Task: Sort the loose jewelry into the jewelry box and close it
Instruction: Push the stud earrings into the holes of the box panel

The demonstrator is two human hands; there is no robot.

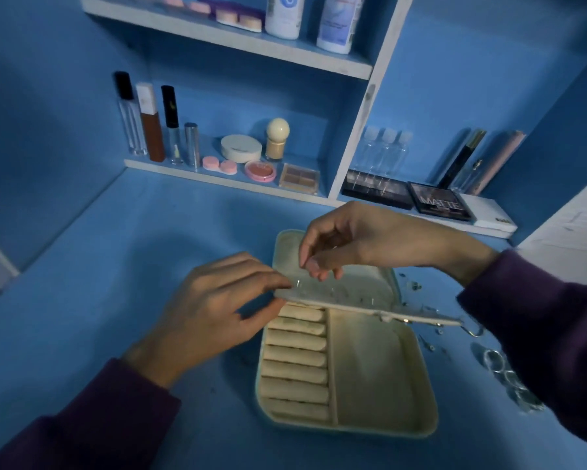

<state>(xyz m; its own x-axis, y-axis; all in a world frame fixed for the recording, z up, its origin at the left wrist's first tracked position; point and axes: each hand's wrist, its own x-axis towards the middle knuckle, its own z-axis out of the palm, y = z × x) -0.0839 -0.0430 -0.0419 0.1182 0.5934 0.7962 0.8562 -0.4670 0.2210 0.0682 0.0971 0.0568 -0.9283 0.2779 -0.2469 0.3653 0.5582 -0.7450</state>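
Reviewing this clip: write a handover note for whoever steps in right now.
Left hand pinches the inner flap by its left edge, holding it raised over the open jewelry box.
Right hand hovers above the flap, fingertips pinched; whether they hold a piece is too small to tell.
Ring rolls look bare.
Rings and small pieces lie loose on the table right of the box.
Left: stow them, close the box.

left hand (214, 310) pinches flap (346, 293) | right hand (370, 239) over flap
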